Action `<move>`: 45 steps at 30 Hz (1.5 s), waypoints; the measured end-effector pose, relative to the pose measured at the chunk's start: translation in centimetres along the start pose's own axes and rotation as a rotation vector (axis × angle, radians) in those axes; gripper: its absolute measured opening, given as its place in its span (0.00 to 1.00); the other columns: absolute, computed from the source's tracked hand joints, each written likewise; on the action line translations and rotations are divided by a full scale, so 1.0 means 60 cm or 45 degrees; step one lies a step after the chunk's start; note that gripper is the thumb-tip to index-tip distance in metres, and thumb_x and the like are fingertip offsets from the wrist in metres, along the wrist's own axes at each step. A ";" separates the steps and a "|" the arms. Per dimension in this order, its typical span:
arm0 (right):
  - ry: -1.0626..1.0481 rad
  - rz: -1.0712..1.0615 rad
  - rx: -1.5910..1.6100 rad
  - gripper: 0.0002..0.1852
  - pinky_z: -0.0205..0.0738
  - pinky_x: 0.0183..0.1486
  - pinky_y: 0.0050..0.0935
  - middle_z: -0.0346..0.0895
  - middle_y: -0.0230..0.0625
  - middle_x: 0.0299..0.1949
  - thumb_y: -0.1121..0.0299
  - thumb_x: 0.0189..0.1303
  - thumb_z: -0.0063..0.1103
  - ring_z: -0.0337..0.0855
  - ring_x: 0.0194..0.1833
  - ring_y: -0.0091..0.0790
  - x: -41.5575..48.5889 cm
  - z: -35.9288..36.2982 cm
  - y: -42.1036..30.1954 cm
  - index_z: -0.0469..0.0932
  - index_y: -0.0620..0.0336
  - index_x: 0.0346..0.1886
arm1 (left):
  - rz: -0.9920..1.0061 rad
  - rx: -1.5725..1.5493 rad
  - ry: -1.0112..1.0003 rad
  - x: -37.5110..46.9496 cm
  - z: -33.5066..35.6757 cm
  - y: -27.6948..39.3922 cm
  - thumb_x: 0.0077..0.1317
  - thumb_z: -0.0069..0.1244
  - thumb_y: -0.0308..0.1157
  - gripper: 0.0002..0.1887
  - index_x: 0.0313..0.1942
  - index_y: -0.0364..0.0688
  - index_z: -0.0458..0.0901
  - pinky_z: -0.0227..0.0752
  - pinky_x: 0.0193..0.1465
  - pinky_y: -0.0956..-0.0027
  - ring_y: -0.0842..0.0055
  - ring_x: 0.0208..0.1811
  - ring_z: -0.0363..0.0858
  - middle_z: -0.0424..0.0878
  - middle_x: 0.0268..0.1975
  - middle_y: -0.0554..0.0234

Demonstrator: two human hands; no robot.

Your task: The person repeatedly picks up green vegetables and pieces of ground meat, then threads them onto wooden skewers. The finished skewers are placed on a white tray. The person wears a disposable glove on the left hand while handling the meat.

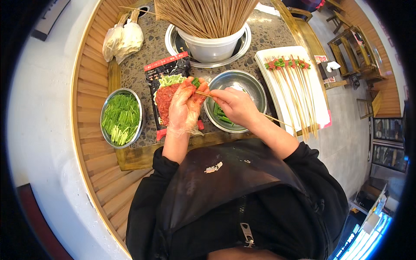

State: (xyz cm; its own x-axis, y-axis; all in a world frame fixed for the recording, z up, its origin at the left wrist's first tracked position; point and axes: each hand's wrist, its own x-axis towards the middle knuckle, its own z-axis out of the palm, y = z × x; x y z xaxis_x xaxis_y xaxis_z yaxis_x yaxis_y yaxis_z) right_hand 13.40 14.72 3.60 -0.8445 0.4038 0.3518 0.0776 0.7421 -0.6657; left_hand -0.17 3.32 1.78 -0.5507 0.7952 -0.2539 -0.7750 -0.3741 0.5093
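Observation:
My left hand (186, 105), in a clear plastic glove, cups a green vegetable piece (196, 82) at its fingertips, with red traces on the glove. My right hand (236, 105), bare, pinches a thin bamboo skewer (276, 119) whose front end lies at the left fingers. Minced red meat (165, 99) rests on a black and red plastic package (152, 76) behind the left hand. Under the right hand stands a steel bowl (256, 87) with cut green pieces (221, 114). Several skewers tipped with meat and greens (287, 63) lie on a white tray (269, 97) at the right.
A white tub (213, 48) of bare skewers (208, 16) stands in a round metal-rimmed recess at the back. Chopped green stems (120, 117) fill a steel bowl (140, 122) at the left. Two plastic-wrapped skewer bundles (125, 40) lie back left. The table's wooden edge (136, 159) is close to me.

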 end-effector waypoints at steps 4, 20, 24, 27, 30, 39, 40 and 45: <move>-0.032 0.021 0.072 0.09 0.73 0.35 0.45 0.77 0.45 0.30 0.66 0.61 0.53 0.78 0.33 0.52 0.003 0.000 0.000 0.79 0.55 0.42 | -0.039 -0.065 0.045 -0.002 -0.001 -0.001 0.70 0.36 0.24 0.15 0.55 0.33 0.67 0.69 0.62 0.57 0.59 0.56 0.74 0.71 0.57 0.40; -0.060 0.108 0.074 0.09 0.73 0.36 0.45 0.78 0.46 0.30 0.68 0.61 0.53 0.79 0.34 0.52 0.003 0.003 -0.002 0.79 0.56 0.41 | 0.095 0.109 -0.137 -0.011 -0.004 -0.012 0.67 0.40 0.20 0.15 0.54 0.29 0.67 0.69 0.62 0.58 0.54 0.58 0.73 0.73 0.53 0.45; -0.098 0.112 0.102 0.09 0.74 0.37 0.44 0.79 0.46 0.31 0.68 0.60 0.54 0.80 0.35 0.51 0.006 0.000 -0.004 0.79 0.58 0.41 | 0.078 0.058 -0.216 -0.013 -0.008 -0.006 0.67 0.41 0.22 0.18 0.57 0.29 0.65 0.66 0.64 0.58 0.53 0.61 0.71 0.72 0.55 0.45; -0.103 0.122 0.149 0.09 0.74 0.38 0.38 0.80 0.48 0.33 0.70 0.61 0.55 0.80 0.36 0.50 0.009 -0.006 -0.004 0.79 0.60 0.43 | -0.001 -0.016 -0.305 -0.013 -0.010 0.004 0.67 0.40 0.25 0.20 0.59 0.30 0.63 0.61 0.67 0.56 0.54 0.64 0.67 0.69 0.59 0.39; -0.119 0.148 0.152 0.09 0.74 0.37 0.38 0.80 0.48 0.33 0.70 0.61 0.54 0.80 0.36 0.50 0.008 -0.007 -0.004 0.79 0.60 0.43 | 0.046 0.061 -0.271 -0.015 -0.008 0.001 0.69 0.42 0.26 0.19 0.58 0.30 0.64 0.66 0.64 0.58 0.55 0.60 0.71 0.72 0.55 0.47; -0.073 0.098 -0.005 0.09 0.74 0.35 0.46 0.80 0.46 0.31 0.67 0.61 0.53 0.80 0.34 0.51 0.005 0.006 0.004 0.79 0.56 0.42 | 0.348 0.730 -0.102 -0.013 -0.003 -0.030 0.69 0.37 0.18 0.16 0.55 0.29 0.68 0.68 0.61 0.68 0.67 0.56 0.76 0.73 0.53 0.54; -0.087 0.109 -0.043 0.10 0.73 0.35 0.47 0.79 0.46 0.30 0.67 0.61 0.52 0.80 0.34 0.52 0.004 0.008 0.004 0.79 0.55 0.42 | 0.317 0.788 -0.083 -0.010 -0.003 -0.032 0.68 0.39 0.18 0.16 0.55 0.29 0.68 0.69 0.59 0.71 0.71 0.55 0.76 0.76 0.50 0.56; -0.121 0.200 -0.112 0.09 0.73 0.36 0.44 0.79 0.45 0.30 0.68 0.60 0.54 0.79 0.34 0.51 0.006 0.023 0.005 0.79 0.58 0.41 | 0.421 0.866 -0.001 -0.001 -0.003 -0.056 0.66 0.49 0.23 0.16 0.53 0.30 0.71 0.71 0.53 0.76 0.78 0.48 0.77 0.79 0.47 0.57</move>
State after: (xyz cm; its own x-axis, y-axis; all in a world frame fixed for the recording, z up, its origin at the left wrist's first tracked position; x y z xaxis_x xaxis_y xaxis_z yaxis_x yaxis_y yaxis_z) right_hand 12.41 14.35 2.62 -0.8642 0.4693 0.1816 0.2550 0.7195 -0.6460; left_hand 2.41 4.41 -0.04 -0.7207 0.6932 0.0010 -0.2068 -0.2164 0.9542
